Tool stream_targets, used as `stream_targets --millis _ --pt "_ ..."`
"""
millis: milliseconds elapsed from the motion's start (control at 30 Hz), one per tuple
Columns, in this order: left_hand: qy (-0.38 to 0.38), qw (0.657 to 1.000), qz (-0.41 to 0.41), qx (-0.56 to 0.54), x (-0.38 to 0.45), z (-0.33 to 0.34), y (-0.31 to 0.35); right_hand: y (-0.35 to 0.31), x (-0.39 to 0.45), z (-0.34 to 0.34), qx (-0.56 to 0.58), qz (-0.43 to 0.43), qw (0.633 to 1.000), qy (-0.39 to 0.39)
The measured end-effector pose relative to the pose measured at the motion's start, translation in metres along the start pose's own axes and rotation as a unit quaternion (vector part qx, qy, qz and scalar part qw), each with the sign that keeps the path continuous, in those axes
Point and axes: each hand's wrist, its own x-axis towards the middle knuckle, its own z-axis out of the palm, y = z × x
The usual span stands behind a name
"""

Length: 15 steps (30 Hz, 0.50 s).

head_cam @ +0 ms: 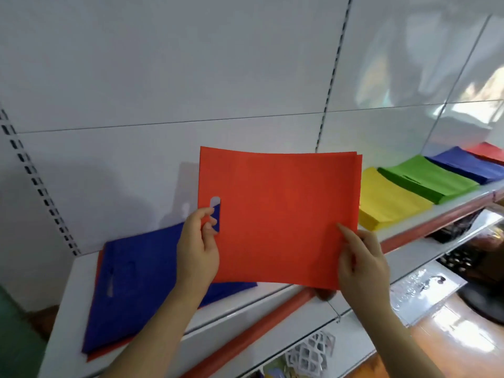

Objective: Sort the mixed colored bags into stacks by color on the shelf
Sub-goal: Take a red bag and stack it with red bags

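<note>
Red bag (278, 216) spans between both grips.

White back panels (169, 64) rise behind the shelf (272, 301), split by slotted uprights (331, 77) and a second slotted strip (35, 181) at far left. The shelf edge carries a red strip (245, 334). A lower shelf (409, 257) sits beneath. Glossy side wall (436, 64) at right reflects bright light. Wooden floor (450, 336) shows at bottom right, with glare patches.

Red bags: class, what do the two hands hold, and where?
Both hold the red bags: left hand at the handle-slot edge, right hand at the lower right corner.
</note>
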Motion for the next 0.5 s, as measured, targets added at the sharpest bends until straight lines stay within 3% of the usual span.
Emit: stream_targets --millis 500 --pt "-0.168 0.975 0.124 -0.074 -0.061 0.242 0.127 0.139 -0.044 -0.214 -0.204 0.139 0.965 0.091"
